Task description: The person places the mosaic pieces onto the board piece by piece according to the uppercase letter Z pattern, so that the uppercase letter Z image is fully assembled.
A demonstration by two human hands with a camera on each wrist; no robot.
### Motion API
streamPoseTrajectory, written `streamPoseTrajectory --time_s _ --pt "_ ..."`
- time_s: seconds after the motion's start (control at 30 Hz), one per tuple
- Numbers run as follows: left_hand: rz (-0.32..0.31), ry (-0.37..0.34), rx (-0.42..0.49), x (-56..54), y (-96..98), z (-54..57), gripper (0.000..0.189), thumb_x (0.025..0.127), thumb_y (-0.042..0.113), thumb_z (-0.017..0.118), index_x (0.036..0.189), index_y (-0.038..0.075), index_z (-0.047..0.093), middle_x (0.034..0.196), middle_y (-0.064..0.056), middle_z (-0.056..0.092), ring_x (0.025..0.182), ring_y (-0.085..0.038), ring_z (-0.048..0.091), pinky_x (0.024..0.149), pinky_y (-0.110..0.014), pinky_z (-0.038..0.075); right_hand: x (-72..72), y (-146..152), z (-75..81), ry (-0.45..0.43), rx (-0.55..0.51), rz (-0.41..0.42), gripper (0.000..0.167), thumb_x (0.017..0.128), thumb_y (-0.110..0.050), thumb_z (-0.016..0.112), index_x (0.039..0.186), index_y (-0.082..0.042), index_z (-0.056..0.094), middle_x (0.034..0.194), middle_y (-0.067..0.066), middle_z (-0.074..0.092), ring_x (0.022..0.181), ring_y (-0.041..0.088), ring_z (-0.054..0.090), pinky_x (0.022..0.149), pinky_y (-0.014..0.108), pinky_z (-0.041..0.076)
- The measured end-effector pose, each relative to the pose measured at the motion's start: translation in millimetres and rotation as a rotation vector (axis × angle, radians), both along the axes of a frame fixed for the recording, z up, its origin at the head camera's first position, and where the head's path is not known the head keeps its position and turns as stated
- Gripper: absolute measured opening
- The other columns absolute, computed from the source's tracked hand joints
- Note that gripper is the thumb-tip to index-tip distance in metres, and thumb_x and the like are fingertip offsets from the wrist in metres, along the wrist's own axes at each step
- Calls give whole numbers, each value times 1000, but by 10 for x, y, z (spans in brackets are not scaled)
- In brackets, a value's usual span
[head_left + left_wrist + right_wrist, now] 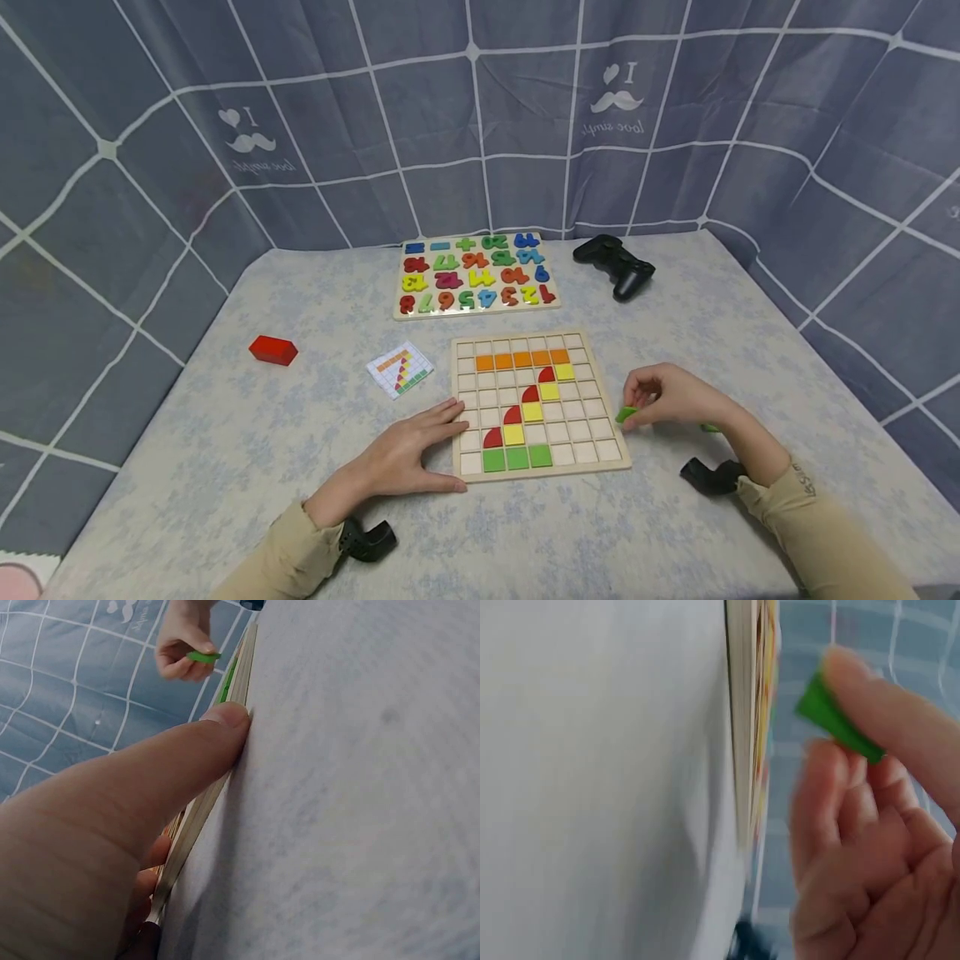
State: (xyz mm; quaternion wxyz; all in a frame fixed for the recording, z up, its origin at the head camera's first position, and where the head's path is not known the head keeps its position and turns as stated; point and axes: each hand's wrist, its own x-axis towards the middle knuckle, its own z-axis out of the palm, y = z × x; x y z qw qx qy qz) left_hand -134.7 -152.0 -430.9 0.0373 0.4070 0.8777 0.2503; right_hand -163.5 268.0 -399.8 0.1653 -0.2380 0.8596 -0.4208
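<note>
My right hand [678, 396] pinches a green square tile [838, 720] between thumb and fingers, just off the right edge of a wooden grid board [577, 433]. My left hand [405, 450] lies spread against the board's left edge, its thumb [187, 754] touching the near corner side. On the board, orange tiles [522, 359] form a row near the top. Red quarter-round tiles [512, 414] and yellow tiles [532, 412] step diagonally down to the left. Three green tiles [517, 457] sit in the bottom row. Another green piece [709, 428] is partly hidden under my right wrist.
A pattern card [400, 369] lies left of the board. Behind stands a number puzzle board [480, 312], with a black game controller [615, 265] to its right. A red block [273, 350] rests at the left. A grey checked curtain [420, 108] surrounds the table.
</note>
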Motion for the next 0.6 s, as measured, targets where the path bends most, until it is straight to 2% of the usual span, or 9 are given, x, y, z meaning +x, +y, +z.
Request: streamPoseTrajectory --time_s 0.23,0.47,0.6 --pt "5 -5 -8 -4 -4 4 82 77 61 66 138 10 50 150 -6 31 139 -18 24 107 -43 32 114 -477 31 -58 -57 115 23 74 -18 81 85 -8 64 73 -1 66 66 13 62 60 26 52" --pt "4 7 -4 -4 1 3 81 76 62 66 137 10 50 150 -6 33 139 -17 24 107 -42 32 148 -692 -25 -1 13 163 9 81 -20 75 85 -14 70 75 -8 67 68 9 63 62 25 52" --pt "4 20 1 -2 -1 0 81 76 62 67 137 11 51 149 -6 34 139 -18 26 106 -42 33 158 -759 -63 0 8 186 8 82 -22 74 86 -15 72 75 -8 67 67 9 63 60 25 52"
